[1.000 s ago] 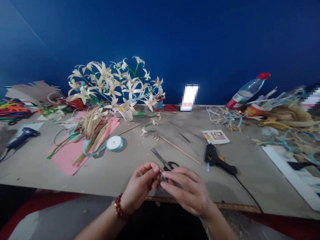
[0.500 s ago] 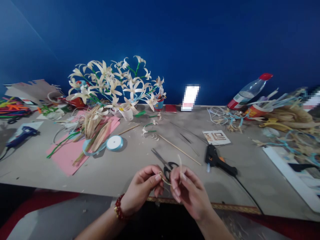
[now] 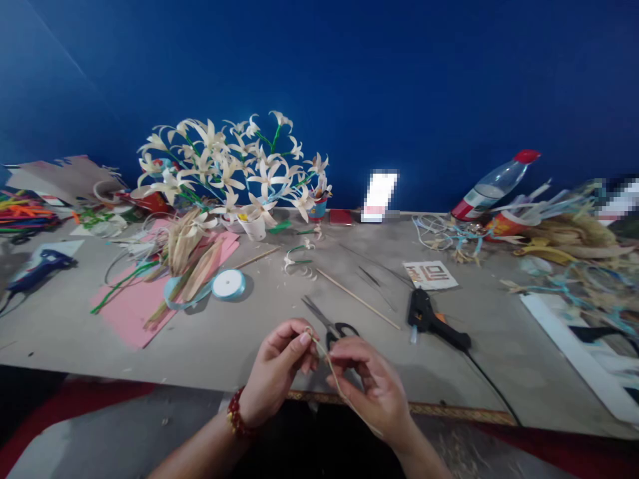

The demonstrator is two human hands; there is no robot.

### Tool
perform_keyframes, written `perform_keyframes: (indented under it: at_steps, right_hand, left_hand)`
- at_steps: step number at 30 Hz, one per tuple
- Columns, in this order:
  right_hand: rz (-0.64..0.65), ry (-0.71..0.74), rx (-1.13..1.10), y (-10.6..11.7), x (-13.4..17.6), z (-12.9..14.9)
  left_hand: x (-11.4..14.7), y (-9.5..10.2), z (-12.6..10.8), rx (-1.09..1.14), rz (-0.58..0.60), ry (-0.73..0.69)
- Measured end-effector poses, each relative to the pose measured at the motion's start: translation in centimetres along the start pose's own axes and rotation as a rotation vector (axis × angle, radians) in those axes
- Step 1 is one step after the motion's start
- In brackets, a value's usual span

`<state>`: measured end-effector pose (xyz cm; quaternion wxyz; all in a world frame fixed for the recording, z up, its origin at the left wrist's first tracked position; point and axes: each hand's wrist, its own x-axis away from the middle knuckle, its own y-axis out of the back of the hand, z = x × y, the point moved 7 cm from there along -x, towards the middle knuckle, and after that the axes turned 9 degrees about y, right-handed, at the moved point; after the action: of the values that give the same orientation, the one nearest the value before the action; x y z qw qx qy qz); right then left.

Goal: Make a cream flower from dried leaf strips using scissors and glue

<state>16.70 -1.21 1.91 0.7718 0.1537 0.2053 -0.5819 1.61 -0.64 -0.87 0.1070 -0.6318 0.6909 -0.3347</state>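
Observation:
My left hand (image 3: 282,362), wearing a beaded bracelet, pinches the looped end of a thin pale strip (image 3: 345,392) between thumb and forefinger. The strip looks like dried husk or straw. From that loop it runs down to the right, across my right hand (image 3: 374,379), whose curled fingers grip it partway along. Its tail lies over the thumb side of that hand. Just beyond my hands, black-handled scissors (image 3: 324,316) lie on the table, one handle loop partly hidden by my right fingers.
Right of my hands lies a black glue gun (image 3: 434,319) with a cord. A thin stick (image 3: 357,297) rests beyond the scissors. A ribbon spool (image 3: 228,284) and pink paper (image 3: 127,306) are at left. Pale flowers (image 3: 224,173) stand behind; a bottle (image 3: 492,186) leans at back right.
My right hand has turned and lowered its fingers along the strip. The strip's free end, which stood up before, now trails down to the right. My left hand has shifted slightly left and up.

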Motion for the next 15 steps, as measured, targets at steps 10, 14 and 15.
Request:
perform_keyframes:
  at_steps: [10, 14, 15]
  right_hand:
    - [-0.328, -0.315, -0.765, -1.6, 0.9, -2.3]
    - [-0.4, -0.376, -0.874, -1.4, 0.8, -2.5]
    - [-0.41, -0.385, -0.887, -1.4, 0.8, -2.5]
  left_hand:
    - [0.7, -0.4, -0.8, -0.065, 0.12, -0.143]
    - [0.9, -0.6, -0.7, -0.075, 0.161, -0.123]
    - [0.9, -0.6, -0.7, -0.076, 0.169, -0.119]
